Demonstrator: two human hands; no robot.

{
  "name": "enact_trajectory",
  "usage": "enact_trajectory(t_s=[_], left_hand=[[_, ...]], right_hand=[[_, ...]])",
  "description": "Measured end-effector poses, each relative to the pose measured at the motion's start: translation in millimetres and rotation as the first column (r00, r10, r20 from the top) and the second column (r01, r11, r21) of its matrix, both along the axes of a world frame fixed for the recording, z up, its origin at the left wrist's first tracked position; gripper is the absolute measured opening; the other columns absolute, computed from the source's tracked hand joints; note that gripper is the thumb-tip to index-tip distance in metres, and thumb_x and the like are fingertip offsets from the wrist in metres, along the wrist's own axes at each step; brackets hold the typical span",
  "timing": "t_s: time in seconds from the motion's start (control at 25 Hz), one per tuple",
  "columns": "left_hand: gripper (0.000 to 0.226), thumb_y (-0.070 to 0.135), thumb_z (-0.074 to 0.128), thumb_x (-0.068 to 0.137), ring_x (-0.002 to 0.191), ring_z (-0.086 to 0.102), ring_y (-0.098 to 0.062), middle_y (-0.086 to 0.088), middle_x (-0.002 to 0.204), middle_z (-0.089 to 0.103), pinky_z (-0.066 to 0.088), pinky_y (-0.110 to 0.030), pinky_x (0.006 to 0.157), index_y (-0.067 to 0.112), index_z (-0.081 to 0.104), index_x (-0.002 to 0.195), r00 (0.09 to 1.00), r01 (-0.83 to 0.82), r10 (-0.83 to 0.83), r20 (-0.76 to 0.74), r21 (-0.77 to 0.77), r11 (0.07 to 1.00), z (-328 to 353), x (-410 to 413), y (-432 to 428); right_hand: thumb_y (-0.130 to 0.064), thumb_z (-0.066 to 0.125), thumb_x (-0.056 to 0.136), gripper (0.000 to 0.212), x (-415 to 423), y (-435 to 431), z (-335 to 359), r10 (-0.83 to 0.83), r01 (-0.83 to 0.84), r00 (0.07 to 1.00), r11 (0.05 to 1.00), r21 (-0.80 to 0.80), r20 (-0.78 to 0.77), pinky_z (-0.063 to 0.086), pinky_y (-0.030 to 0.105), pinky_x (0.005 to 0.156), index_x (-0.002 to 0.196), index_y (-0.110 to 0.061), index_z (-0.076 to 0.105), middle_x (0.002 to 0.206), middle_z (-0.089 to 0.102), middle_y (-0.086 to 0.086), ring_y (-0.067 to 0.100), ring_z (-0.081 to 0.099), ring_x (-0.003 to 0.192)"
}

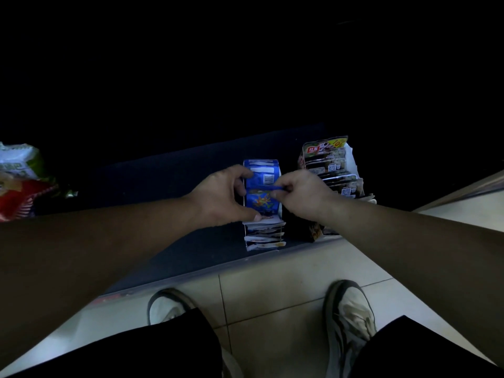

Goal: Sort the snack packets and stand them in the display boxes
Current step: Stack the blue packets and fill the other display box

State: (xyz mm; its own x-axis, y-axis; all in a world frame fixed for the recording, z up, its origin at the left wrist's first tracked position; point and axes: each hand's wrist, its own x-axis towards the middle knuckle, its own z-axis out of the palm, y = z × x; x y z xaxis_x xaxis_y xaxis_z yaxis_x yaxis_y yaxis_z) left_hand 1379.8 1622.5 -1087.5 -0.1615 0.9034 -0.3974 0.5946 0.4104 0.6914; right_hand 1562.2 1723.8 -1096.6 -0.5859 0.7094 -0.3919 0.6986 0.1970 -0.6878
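Dark shelf board (191, 241) crosses the middle of the frame, and below it lies a pale tiled floor (272, 290) with two light shoes (166, 306) of the person at the bottom. On the shelf, a little right of the centre, stands a blue display box (261, 161) with a row of blue snack packets (263, 237) standing upright inside it.

The left hand (221, 195) comes from the left and grips this row. Its fingers curl over the far end and the thumb presses on the near side. The right hand (302, 195) comes from the right; its thumb and forefinger are closed together and pinch the top edge of one blue packet (259, 200) in the middle of the row.

Just to the right of this box stands a second display box (354, 162) with dark snack packets (327, 165), also upright. At the left edge of the frame lie a green and white bag (19, 162) and a red bag (16, 200), well apart from the boxes.
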Motion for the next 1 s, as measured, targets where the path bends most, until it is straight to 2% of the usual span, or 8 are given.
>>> enact_trajectory(t_s=[0.16,0.36,0.48,0.64,0.76,0.84,0.92,1.0], left_hand=[[0.082,0.028,0.096,0.063,0.076,0.068,-0.012,0.006,0.11,0.06,0.059,-0.027,0.069,0.032,0.051,0.132,0.995,-0.065,0.064,0.076,0.006,0.998,2,-2,-8],[0.081,0.015,0.094,0.067,0.077,0.073,-0.015,0.005,0.111,0.062,0.06,-0.022,0.068,0.029,0.047,0.133,0.983,-0.111,0.105,0.15,0.036,0.993,7,5,-8],[0.076,0.01,0.091,0.07,0.078,0.074,-0.016,-0.001,0.096,0.072,0.062,-0.03,0.073,0.024,0.049,0.131,0.975,-0.156,0.147,0.169,0.039,0.987,2,5,-6],[0.069,0.007,0.087,0.073,0.071,0.071,-0.005,0.004,0.08,0.076,0.053,-0.021,0.068,0.023,0.052,0.13,0.977,-0.138,0.137,0.163,-0.004,0.99,-1,9,-6],[0.062,0.019,0.093,0.067,0.07,0.066,-0.005,0.007,0.079,0.067,0.058,-0.03,0.073,0.028,0.061,0.12,0.979,-0.159,0.153,0.137,0.028,0.987,-2,9,-5],[0.044,0.032,0.093,0.066,0.084,0.064,-0.007,0.01,0.096,0.058,0.058,-0.032,0.081,0.033,0.069,0.103,0.994,-0.112,0.113,-0.006,0.119,0.987,-1,3,0],[0.025,0.041,0.09,0.069,0.09,0.062,-0.009,0.01,0.104,0.056,0.056,-0.03,0.08,0.034,0.07,0.082,0.991,-0.055,0.076,-0.107,0.188,0.981,3,-1,3],[0.018,0.036,0.087,0.076,0.085,0.067,-0.017,0.005,0.095,0.068,0.059,-0.04,0.078,0.029,0.07,0.078,0.999,-0.042,0.047,-0.02,0.189,0.981,4,-2,2]], right_hand=[[-0.017,0.079,0.088,0.011,-7,5,4,-0.117,0.117,0.987,0.993,-0.007,-0.112,0.056,0.033,0.071,0.084,-0.012,0.07,0.088,0.071,0.006,0.017,0.066,0.081],[-0.01,0.088,0.076,0.021,-7,6,8,-0.295,0.259,0.926,0.95,-0.175,-0.234,0.051,0.02,0.055,0.085,-0.005,0.07,0.078,0.071,0.0,0.006,0.068,0.068],[-0.005,0.083,0.08,0.015,-5,7,8,-0.288,0.237,0.929,0.945,-0.223,-0.232,0.052,0.021,0.054,0.089,-0.009,0.072,0.079,0.075,0.0,0.005,0.069,0.068],[0.006,0.073,0.086,0.02,-4,11,7,-0.329,0.259,0.908,0.927,-0.269,-0.26,0.061,0.029,0.067,0.092,-0.013,0.072,0.088,0.075,0.008,0.02,0.072,0.081],[-0.004,0.077,0.087,0.014,-6,9,9,-0.282,0.228,0.927,0.948,-0.224,-0.247,0.057,0.024,0.063,0.095,-0.014,0.072,0.089,0.073,0.004,0.015,0.068,0.077],[-0.018,0.078,0.089,0.008,-7,9,10,-0.213,0.179,0.951,0.971,-0.161,-0.224,0.052,0.024,0.063,0.086,-0.019,0.071,0.085,0.069,-0.001,0.01,0.063,0.075],[-0.029,0.075,0.092,0.019,-5,9,10,-0.106,0.085,0.974,0.99,-0.112,-0.202,0.049,0.026,0.064,0.079,-0.016,0.072,0.071,0.063,-0.005,0.006,0.057,0.067],[-0.033,0.072,0.094,0.025,-4,7,14,-0.081,0.058,0.972,0.993,-0.107,-0.219,0.044,0.021,0.058,0.078,-0.013,0.073,0.059,0.053,-0.012,0.001,0.049,0.056]])
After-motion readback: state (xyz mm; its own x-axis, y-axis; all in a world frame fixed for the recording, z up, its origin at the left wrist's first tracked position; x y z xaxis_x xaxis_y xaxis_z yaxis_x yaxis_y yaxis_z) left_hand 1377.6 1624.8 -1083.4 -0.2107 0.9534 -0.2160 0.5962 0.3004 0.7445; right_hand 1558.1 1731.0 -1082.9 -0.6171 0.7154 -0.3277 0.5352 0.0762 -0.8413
